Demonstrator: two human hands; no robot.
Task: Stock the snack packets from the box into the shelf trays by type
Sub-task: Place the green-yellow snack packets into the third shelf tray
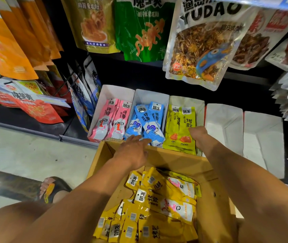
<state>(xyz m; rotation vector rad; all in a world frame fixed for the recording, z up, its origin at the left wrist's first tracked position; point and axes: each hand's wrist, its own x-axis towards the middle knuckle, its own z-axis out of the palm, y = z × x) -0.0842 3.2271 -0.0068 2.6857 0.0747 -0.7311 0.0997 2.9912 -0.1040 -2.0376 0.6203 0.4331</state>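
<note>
A cardboard box (174,161) in front of me holds several yellow snack packets (150,209). Beyond it, white shelf trays hold pink packets (110,118), blue packets (146,120) and yellow-green packets (180,127). My left hand (133,150) lies flat over the box's far edge, fingers apart, fingertips touching the front of the blue packets. My right hand (199,135) rests against the right side of the yellow-green packets; its fingers are hidden down in the tray.
Two empty white trays (224,125) (262,139) stand to the right of the filled ones. Large snack bags (201,42) hang above from the upper shelf. A sandalled foot (52,189) stands on the floor left of the box.
</note>
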